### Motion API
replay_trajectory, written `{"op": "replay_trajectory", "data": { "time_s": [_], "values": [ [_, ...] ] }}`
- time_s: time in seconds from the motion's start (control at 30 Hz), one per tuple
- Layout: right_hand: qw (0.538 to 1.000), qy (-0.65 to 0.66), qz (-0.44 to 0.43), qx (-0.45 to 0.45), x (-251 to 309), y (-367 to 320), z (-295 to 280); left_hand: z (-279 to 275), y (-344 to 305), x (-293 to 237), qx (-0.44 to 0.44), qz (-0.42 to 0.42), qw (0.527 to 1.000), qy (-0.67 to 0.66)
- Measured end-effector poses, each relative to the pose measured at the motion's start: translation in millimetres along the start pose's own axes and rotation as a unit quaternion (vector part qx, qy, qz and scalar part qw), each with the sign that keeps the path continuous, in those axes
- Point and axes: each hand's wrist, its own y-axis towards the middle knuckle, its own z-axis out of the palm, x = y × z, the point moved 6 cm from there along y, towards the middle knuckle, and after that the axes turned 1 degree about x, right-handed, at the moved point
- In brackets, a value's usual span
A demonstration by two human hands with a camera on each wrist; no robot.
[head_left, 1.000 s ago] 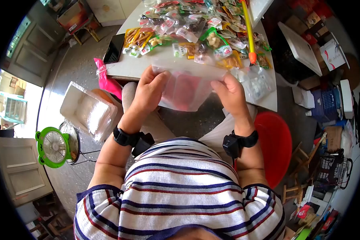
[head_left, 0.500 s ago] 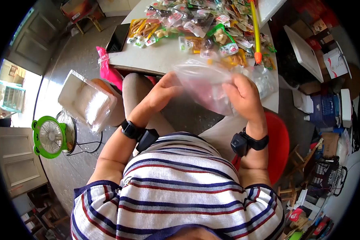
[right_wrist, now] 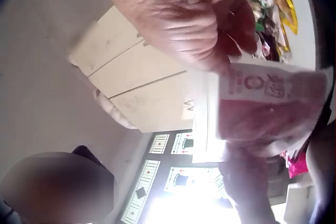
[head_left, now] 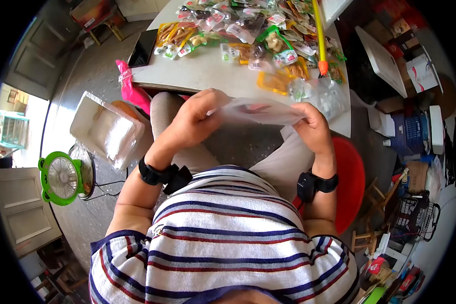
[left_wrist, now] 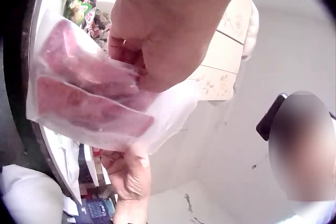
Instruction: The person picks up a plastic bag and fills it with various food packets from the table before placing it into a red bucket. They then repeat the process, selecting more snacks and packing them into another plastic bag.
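A translucent plastic bag (head_left: 261, 109) is stretched between my two hands, held level over my lap just in front of the table edge. Flat pink-red packets (left_wrist: 89, 106) show through its film in the left wrist view. My left hand (head_left: 200, 116) grips one end with curled fingers. At the other end, my right hand (head_left: 314, 129) pinches a corner between thumb and fingers. The right wrist view shows the bag's printed face (right_wrist: 268, 103), with red print on a whitish panel above the pink-red part.
Several sealed snack packets (head_left: 238, 23) cover the table (head_left: 187, 76), with a yellow stick (head_left: 320, 40) lying across them. A black phone (head_left: 143, 49) rests at the table's left. A foam box (head_left: 104, 129) and green fan (head_left: 62, 178) stand left; a red basin (head_left: 349, 187) is right.
The bag went from hanging upright to tilting, and now lies nearly level. My left hand loosened from its end half a second ago and grips it again; my right hand kept hold and moved slightly outward.
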Motion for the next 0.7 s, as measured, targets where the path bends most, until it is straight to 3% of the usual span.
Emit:
{"op": "replay_trajectory", "data": {
  "time_s": [0.07,0.17,0.2,0.3,0.43,0.47,0.5,0.57,0.6,0.7],
  "values": [
    [0.997,-0.007,0.06,0.045,-10.3,-4.7,1.3,-4.2,5.5,-14.6,0.013,-0.005,0.999,0.029],
    [0.995,-0.038,0.038,0.083,-0.4,-7.2,4.8,-8.2,5.4,-34.5,0.043,0.061,0.997,0.011],
    [0.995,-0.035,0.045,0.087,-5.9,-8.6,4.5,-11.8,4.9,-25.3,0.053,-0.029,0.996,0.073],
    [0.996,-0.017,0.011,0.083,-0.1,-8.1,12.4,-7.0,-1.7,-5.3,0.094,-0.112,0.988,0.048],
    [0.992,-0.042,-0.033,0.115,17.9,-4.7,37.2,4.8,-6.5,-0.5,0.095,-0.112,0.989,0.003],
    [0.986,-0.098,-0.03,0.129,20.5,-3.1,42.5,8.5,-5.7,-4.9,0.114,-0.105,0.988,-0.009],
    [0.983,-0.118,-0.113,0.086,25.6,-0.7,44.8,11.8,-6.6,-3.3,0.119,-0.115,0.986,-0.038],
    [0.969,-0.161,-0.114,0.145,27.0,1.5,51.5,20.0,-11.1,2.4,0.142,-0.135,0.975,-0.102],
    [0.973,-0.154,-0.119,0.123,29.8,0.2,50.8,24.0,-14.5,6.9,0.152,-0.195,0.953,-0.174],
    [0.979,-0.109,-0.11,0.13,30.7,-8.2,46.4,34.7,-17.2,12.4,0.167,-0.181,0.95,-0.19]
  ]
}}
